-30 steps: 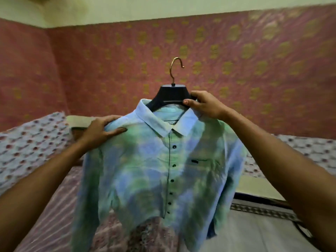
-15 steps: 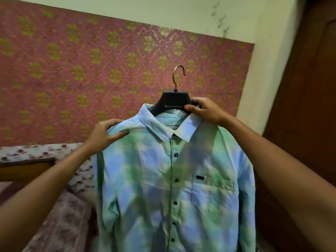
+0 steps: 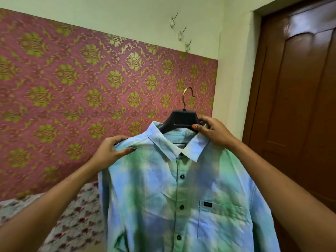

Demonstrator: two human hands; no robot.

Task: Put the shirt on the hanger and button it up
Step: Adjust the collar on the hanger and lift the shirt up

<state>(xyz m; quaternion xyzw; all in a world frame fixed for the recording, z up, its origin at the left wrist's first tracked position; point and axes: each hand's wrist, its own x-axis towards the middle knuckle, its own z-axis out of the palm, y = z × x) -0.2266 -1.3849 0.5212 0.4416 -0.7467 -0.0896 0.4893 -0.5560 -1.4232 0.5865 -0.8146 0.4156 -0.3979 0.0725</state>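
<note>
Shirt (image 3: 174,197) buttoned on hanger (image 3: 179,120), left hand (image 3: 111,151) pinching its shoulder — right hand (image 3: 213,132) gripping hanger.

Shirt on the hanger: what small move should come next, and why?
Probably raise the hanger toward the wall hooks: the shirt looks buttoned, the right hand grips the hanger, and the left hand holds a shoulder.

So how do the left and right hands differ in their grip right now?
The left hand pinches the shoulder fabric of the shirt; the right hand grips the black body of the hanger. The left hand sits lower than the right hand. Both hold the hung shirt up in the air.
</note>
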